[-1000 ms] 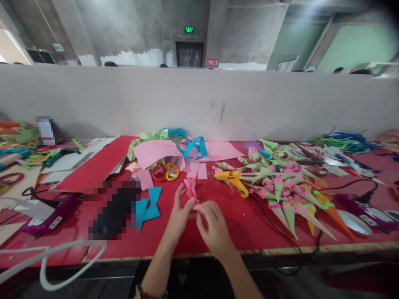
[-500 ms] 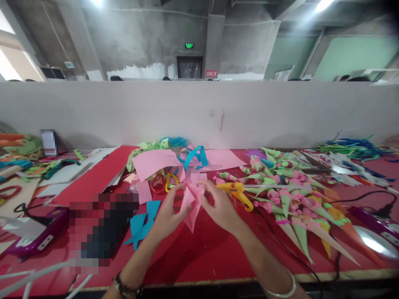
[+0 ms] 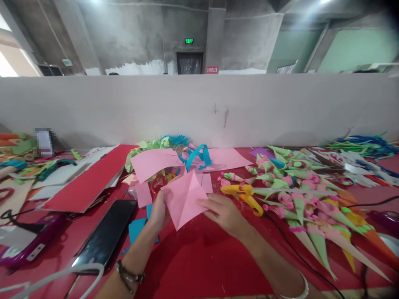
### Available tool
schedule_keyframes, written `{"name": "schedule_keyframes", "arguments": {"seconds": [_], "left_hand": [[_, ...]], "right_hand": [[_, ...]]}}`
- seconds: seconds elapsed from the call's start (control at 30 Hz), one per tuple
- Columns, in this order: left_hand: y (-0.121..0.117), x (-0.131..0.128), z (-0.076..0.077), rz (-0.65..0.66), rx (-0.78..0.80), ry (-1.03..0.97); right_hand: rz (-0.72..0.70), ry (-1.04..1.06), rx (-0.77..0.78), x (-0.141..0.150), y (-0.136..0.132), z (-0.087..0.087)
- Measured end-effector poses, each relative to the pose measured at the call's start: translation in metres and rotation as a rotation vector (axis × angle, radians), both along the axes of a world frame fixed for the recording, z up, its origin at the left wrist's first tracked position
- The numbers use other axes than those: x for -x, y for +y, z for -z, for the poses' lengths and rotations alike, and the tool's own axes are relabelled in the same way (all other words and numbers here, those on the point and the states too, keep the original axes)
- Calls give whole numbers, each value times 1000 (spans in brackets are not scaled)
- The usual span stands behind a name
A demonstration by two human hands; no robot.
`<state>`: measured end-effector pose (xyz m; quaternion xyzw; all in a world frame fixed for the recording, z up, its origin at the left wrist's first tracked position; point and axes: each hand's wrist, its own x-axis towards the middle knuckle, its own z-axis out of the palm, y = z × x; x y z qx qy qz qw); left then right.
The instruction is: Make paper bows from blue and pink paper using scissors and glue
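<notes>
A square of pink paper point(image 3: 183, 201) with crease lines is spread between my hands, above the red table. My left hand point(image 3: 159, 214) grips its left corner, thumb hidden behind or along the edge. With its fingers pressed on the right corner, my right hand point(image 3: 224, 214) pinches the same sheet. Just right of that hand lies a yellow glue gun point(image 3: 241, 191) with a clear glue stick in its back. Cut pieces of blue paper point(image 3: 137, 230) lie partly behind my left forearm. Red-handled scissors point(image 3: 158, 182) show partly behind the sheet.
A black phone point(image 3: 107, 234) lies at the left, near a purple power strip point(image 3: 37, 245) and a white cable point(image 3: 90, 270). Many paper cones point(image 3: 299, 203) are heaped at the right. Larger pink sheets point(image 3: 224, 158) rest before the white partition point(image 3: 140, 108).
The pink paper was folded small, then partly opened, and is now spread out nearly flat. My hands have moved apart, each at one side of the sheet.
</notes>
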<state>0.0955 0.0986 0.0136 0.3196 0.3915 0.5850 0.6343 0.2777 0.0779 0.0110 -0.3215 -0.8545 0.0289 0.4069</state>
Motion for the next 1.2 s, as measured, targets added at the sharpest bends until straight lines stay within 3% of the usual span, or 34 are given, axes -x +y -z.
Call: {"name": "schedule_keyframes", "arguments": {"seconds": [0.17, 0.27, 0.37, 0.47, 0.7, 0.8, 0.93, 1.2], "left_hand": [[1, 1, 7, 248, -50, -65], [-1, -1, 12, 319, -204, 1], [-6, -6, 11, 216, -367, 222], [-12, -9, 7, 106, -435, 434], [-15, -13, 6, 9, -430, 527], [-16, -15, 6, 28, -427, 500], [-17, -16, 6, 94, -437, 527], [-14, -13, 9, 17, -434, 614]], "right_hand": [[82, 411, 223, 10, -4, 1], [163, 552, 317, 15, -7, 1], [181, 637, 400, 17, -7, 1], [136, 708, 512, 16, -6, 1], [-181, 1142, 777, 23, -1, 11], [-225, 1090, 851, 28, -1, 16], [-120, 1028, 869, 30, -3, 18], [-49, 959, 828, 26, -2, 11]]}}
